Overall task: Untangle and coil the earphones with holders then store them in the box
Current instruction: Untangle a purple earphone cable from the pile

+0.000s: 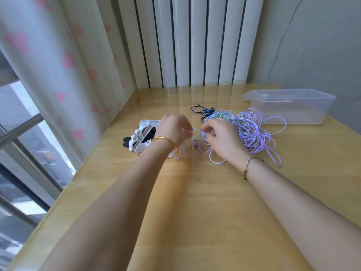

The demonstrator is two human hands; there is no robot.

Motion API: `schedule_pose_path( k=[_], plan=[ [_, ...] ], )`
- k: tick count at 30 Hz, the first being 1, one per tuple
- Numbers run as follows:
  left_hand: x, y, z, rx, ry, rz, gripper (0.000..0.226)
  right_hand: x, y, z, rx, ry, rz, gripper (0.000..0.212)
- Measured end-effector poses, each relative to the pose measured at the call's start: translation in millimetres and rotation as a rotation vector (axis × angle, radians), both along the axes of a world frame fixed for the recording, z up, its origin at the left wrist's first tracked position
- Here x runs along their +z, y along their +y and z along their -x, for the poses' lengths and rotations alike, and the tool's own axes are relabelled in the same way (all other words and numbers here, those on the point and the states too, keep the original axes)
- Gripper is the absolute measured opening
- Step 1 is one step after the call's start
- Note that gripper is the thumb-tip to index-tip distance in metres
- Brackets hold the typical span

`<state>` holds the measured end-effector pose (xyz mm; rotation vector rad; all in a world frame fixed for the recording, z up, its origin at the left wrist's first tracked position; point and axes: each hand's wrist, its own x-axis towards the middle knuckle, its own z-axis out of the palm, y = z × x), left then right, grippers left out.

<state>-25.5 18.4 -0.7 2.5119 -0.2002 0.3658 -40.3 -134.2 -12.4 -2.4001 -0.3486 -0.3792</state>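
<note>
A tangled heap of earphone cables (252, 130), mostly purple with some green, blue and white strands, lies on the wooden table (195, 212). A dark blue earphone (203, 110) sits at the heap's far left edge. My left hand (173, 130) pinches a light blue cable (197, 132) that runs to the heap. My right hand (222, 135) rests on the heap's left side and pinches the same blue strand. A purple jack plug (196, 144) lies between my hands. A pile of white and black cable holders (140, 137) sits behind my left hand. The clear plastic box (289, 108) stands open at the back right.
A curtain with pink hearts (64, 61) and a window (23, 133) border the table's left edge. A white radiator (191, 42) and a grey wall stand behind it. The box's lid (247, 96) leans at the box's left end.
</note>
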Motion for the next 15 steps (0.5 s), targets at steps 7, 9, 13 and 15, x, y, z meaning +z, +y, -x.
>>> schedule_pose_path(
  k=[7,9,13,15],
  plan=[
    [16,9,6,-0.026,0.234,0.793,0.016,9,4,-2,0.066,0.173,-0.263,0.03],
    [16,10,4,-0.04,0.285,0.916,0.016,9,6,-1,0.104,0.252,-0.233,0.033],
    [16,3,0,-0.032,0.338,0.884,0.016,6,-1,-1,0.109,0.223,-0.048,0.032],
    [13,-3,-4,0.007,0.36,0.756,0.017,7,-10,0,0.066,0.139,0.252,0.022]
  ],
)
